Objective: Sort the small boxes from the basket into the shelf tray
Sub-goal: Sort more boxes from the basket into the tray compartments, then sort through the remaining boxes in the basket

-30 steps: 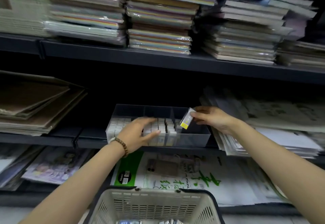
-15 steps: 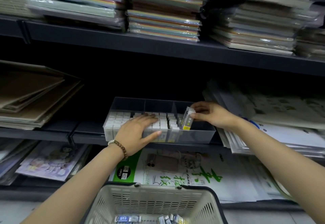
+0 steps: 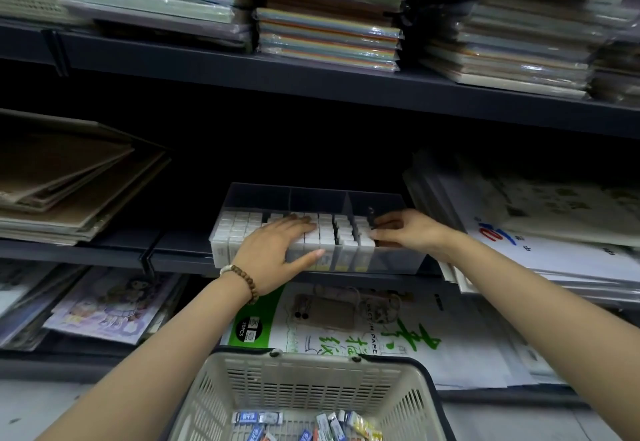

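Observation:
A clear plastic shelf tray [image 3: 398, 262] stands on the middle shelf, holding rows of upright small white boxes [image 3: 239, 226]. My left hand [image 3: 277, 250] lies flat on top of the rows, with the thumb against the tray's front wall. At the right end of the rows my right hand [image 3: 405, 232] has its fingers curled round the last small box [image 3: 363, 238], which stands in the tray. Below, a beige basket [image 3: 311, 381] holds several loose small boxes [image 3: 256, 418] in blue, white and yellow.
Stacks of wrapped coloured paper [image 3: 329, 35] fill the top shelf. Brown card sheets [image 3: 69, 177] lie left of the tray and paper packs [image 3: 554, 232] right of it. A green-and-white paper pack [image 3: 346, 323] lies on the lower shelf behind the basket.
My right hand has lowered the yellow-marked box from above the tray into the right end of the row. The left hand stayed on the boxes. The view tilted downward.

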